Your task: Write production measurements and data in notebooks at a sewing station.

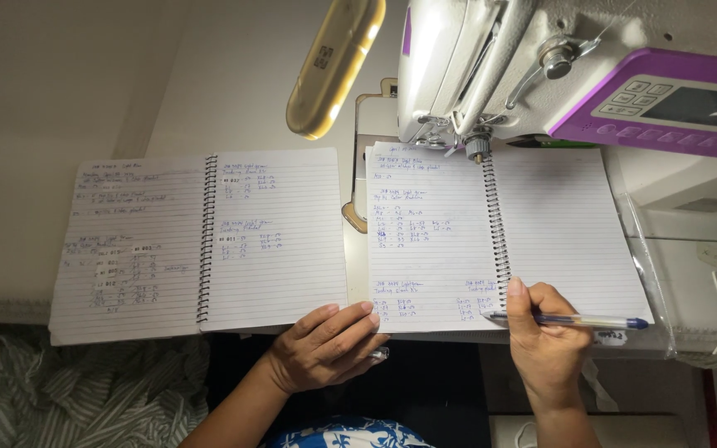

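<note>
Two open spiral notebooks lie side by side on a pale sewing table. My right hand [545,336] holds a clear blue pen [578,320], its tip near the spiral at the bottom of the right notebook [491,241]. This notebook's left page has blue handwriting; its right page is blank. My left hand [325,348] rests at the table's front edge, fingers touching the lower left corner of the right notebook, just beside the left notebook [201,241], whose two pages carry handwriting.
A white and purple sewing machine [591,75] stands at the back right, its needle area over the right notebook's top. A yellowish lamp [334,62] hangs above. Striped fabric [68,394] lies at lower left.
</note>
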